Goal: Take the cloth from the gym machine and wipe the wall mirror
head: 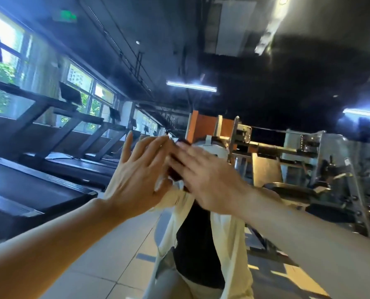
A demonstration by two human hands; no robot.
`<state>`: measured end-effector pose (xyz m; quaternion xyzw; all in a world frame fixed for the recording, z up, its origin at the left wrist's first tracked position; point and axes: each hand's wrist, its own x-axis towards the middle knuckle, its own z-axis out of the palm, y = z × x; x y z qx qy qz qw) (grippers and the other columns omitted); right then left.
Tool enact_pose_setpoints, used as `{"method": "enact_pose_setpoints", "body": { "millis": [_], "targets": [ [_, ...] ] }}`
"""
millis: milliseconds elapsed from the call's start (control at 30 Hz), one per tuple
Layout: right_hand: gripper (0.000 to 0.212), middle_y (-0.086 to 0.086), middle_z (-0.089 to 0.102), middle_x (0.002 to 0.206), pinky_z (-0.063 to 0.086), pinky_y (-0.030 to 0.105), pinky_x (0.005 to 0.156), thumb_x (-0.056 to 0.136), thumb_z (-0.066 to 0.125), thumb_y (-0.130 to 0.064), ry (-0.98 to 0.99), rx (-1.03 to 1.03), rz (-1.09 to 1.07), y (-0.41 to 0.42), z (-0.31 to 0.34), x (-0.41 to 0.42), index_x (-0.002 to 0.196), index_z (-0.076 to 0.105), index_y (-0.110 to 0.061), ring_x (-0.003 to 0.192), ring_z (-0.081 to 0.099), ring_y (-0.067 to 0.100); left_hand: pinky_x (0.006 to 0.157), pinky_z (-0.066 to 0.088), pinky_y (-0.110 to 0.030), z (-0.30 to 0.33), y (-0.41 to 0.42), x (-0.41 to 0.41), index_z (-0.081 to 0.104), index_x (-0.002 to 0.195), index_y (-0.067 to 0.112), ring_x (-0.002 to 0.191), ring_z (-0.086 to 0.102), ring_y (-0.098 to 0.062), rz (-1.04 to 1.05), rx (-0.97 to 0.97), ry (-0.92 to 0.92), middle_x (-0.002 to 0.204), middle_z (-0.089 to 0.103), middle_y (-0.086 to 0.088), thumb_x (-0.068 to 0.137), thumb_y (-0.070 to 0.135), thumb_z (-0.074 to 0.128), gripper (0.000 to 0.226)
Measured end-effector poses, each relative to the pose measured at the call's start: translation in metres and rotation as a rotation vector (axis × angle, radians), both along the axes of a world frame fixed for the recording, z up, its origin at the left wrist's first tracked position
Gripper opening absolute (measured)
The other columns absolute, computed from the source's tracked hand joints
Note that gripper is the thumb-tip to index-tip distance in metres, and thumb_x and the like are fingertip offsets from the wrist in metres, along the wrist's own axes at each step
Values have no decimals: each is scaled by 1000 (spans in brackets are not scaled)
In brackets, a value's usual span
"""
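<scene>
I face the wall mirror (266, 93), and my own reflection (201, 244), in a pale open shirt over a black top, fills its lower middle. Both my arms are raised toward the glass. My left hand (136, 180) is open with fingers spread, its back toward me. My right hand (205, 175) lies flat with fingers stretched out to the left, its palm hidden. A small pale patch (163, 184) shows between the hands; I cannot tell whether it is the cloth. The view is motion-blurred.
A row of treadmills (50, 147) runs along the windows on the left. Weight machines with an orange panel (205, 126) and metal frames (322, 152) stand on the right. A tiled floor (119, 255) lies below.
</scene>
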<state>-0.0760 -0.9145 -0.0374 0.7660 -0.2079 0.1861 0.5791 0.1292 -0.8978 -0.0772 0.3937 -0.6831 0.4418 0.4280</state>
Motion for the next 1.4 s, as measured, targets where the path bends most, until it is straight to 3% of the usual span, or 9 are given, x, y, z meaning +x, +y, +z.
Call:
{"method": "enact_pose_setpoints", "body": {
  "millis": [233,300,433,500,733,933,1167,1300,1400],
  "targets": [
    [58,25,28,160,15,46,126,105,24,-31,-852,-157,-33,10,85,-25,152,36,1,152,22,36,113,23,-69,26,-2,27,51,141,5,131,42,-34,88,-25,-30,140,57,-14,80,53,39,78],
    [60,26,28,160,17,47,125,106,23,-35,-818,-184,-20,4,74,15,153,34,0,152,22,37,111,26,-71,39,-2,33,53,139,2,130,42,-35,101,-29,6,139,57,-16,78,55,38,82],
    [61,24,36,157,20,45,124,102,23,-39,-382,-90,48,-14,73,83,149,46,-8,149,29,37,113,24,-68,58,-3,35,52,137,1,131,37,-33,95,-44,79,137,56,-16,74,55,41,83],
    [60,21,40,156,19,43,123,101,23,-35,-311,-63,64,-16,91,86,146,51,-9,148,33,34,112,26,-68,66,-3,31,52,135,0,129,39,-35,94,-52,112,134,57,-17,74,55,43,82],
    [51,20,32,160,11,41,124,104,33,-27,-647,-134,39,-3,139,-13,150,44,-8,152,25,33,107,32,-72,97,-2,-29,57,133,2,129,40,-32,126,-115,-56,135,60,-16,71,48,63,78],
    [56,17,30,162,18,42,126,105,23,-33,-802,-165,-15,17,143,-146,153,39,-9,153,22,29,120,-3,-57,108,-4,-159,50,143,12,139,32,-24,-49,-133,-117,147,50,-5,77,45,57,74],
    [50,17,25,164,13,41,125,109,31,-28,-1088,-213,-55,36,129,-290,155,36,-8,154,17,29,118,17,-65,106,1,-277,53,142,10,138,31,-23,-97,-160,-207,146,52,-5,77,47,42,75],
    [57,28,31,158,22,53,122,102,32,-27,-1220,-215,-25,33,137,-285,149,39,3,148,25,43,119,4,-60,124,-2,-265,49,144,11,140,37,-26,-31,-145,-174,148,50,-6,81,54,41,77],
    [55,28,31,158,22,48,123,104,34,-31,-1107,-230,-24,26,152,-233,149,39,0,149,26,41,119,7,-63,138,2,-252,50,141,10,136,38,-26,2,-170,-90,142,54,-6,83,51,47,71]
  ]
}}
